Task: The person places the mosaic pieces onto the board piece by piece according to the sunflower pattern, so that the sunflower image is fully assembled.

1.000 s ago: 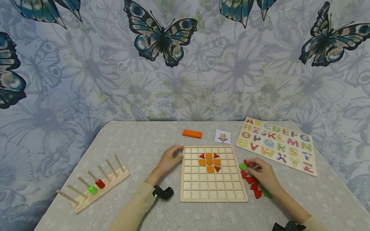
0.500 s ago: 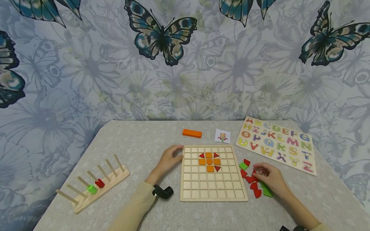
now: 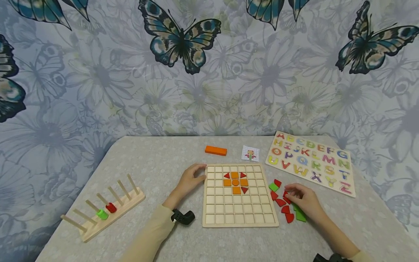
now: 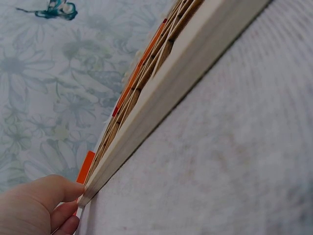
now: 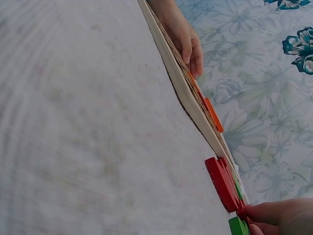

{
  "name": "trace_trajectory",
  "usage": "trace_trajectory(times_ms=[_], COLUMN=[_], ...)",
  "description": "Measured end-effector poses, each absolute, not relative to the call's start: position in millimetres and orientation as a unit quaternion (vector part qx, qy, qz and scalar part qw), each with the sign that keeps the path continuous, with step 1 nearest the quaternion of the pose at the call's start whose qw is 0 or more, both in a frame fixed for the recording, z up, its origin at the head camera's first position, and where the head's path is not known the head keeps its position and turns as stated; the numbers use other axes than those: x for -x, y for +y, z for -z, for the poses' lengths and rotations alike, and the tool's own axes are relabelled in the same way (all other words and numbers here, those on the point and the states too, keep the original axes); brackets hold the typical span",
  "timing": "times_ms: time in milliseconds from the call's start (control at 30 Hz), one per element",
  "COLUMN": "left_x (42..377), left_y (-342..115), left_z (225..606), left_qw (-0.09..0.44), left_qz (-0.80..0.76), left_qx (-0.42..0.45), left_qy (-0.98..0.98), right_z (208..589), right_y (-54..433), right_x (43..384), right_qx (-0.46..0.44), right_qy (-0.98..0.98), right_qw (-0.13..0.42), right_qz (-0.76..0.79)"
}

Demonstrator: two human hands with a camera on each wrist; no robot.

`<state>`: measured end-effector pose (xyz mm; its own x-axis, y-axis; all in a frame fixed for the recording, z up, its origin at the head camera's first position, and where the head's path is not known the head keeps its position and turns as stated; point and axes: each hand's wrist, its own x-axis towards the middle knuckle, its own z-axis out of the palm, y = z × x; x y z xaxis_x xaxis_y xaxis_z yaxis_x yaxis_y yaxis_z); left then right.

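Note:
A pale wooden grid board [image 3: 240, 209] lies flat in the head view. Orange squares, an orange disc [image 3: 235, 182] and red triangles [image 3: 244, 190] sit in its upper cells. My left hand [image 3: 190, 181] holds the board's far left corner; in the left wrist view the thumb [image 4: 66, 188] presses on the edge with the fingers curled beside it. To the right of the board, my right hand [image 3: 306, 201] pinches a red piece [image 3: 286, 194] among loose red and green pieces. Part of that piece is hidden by the fingers. Green pieces [image 3: 300, 216] lie partly under the hand.
Behind the board lie an orange bar [image 3: 216, 150] and a small pattern card [image 3: 250, 153]. An alphabet board [image 3: 311, 163] lies at the back right. On the left stands a wooden peg rack [image 3: 111, 214] bearing a green and a red bead.
My right hand has moved slightly right and toward me, from the far green and red pieces to a nearer red one. My left hand stays at the board's corner.

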<state>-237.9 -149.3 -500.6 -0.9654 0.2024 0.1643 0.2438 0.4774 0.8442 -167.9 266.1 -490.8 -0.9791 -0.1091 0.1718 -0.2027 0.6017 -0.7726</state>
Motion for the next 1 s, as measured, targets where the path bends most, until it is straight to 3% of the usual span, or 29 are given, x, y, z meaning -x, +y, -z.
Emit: trace_trajectory(times_ms=[267, 1000], left_x=[236.6, 237.1], left_y=[-147.9, -147.9], left_z=[497.7, 501.4], left_qw=[0.035, 0.036], left_qz=[0.497, 0.491], left_qx=[0.138, 0.129], left_qy=[-0.856, -0.861], right_z=[496.0, 494.7], right_y=[263.0, 256.0], right_x=[165.8, 160.3], right_qx=[-0.100, -0.133], right_qy=[-0.889, -0.890], right_qw=[0.101, 0.113], right_qz=[-0.434, -0.421])
